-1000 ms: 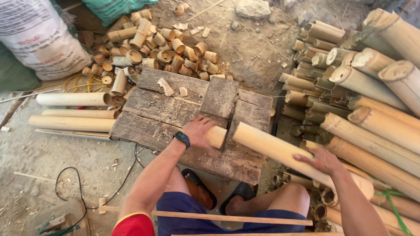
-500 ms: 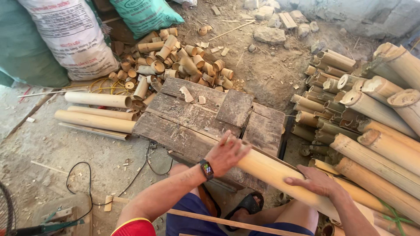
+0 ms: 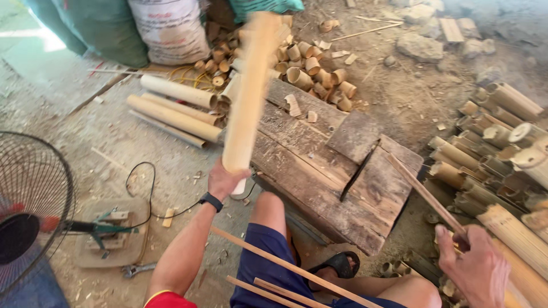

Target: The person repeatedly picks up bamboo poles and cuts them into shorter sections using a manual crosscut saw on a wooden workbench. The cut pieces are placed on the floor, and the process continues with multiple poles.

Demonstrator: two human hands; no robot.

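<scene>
My left hand [image 3: 225, 181], with a black watch on the wrist, grips the near end of a long pale bamboo pole [image 3: 249, 91]. The pole points away from me, raised over the left side of a worn wooden plank platform [image 3: 337, 171]. At the lower right my right hand [image 3: 476, 268] is closed around a thin dark wooden stick [image 3: 425, 194] that slants up toward the platform's right edge. My knees and a black sandal [image 3: 339, 263] show below the platform.
Short cut bamboo rings [image 3: 311, 71] are heaped beyond the platform. Three bamboo poles [image 3: 171, 111] lie on the ground at left. Stacked bamboo lengths [image 3: 496, 148] fill the right. A fan [image 3: 31, 199] stands at lower left, with sacks [image 3: 171, 28] behind. Thin slats [image 3: 285, 268] cross my lap.
The bamboo pole has swung from lying across the platform at right to pointing away at left, held only by my left hand. My right hand let go and took a thin stick.
</scene>
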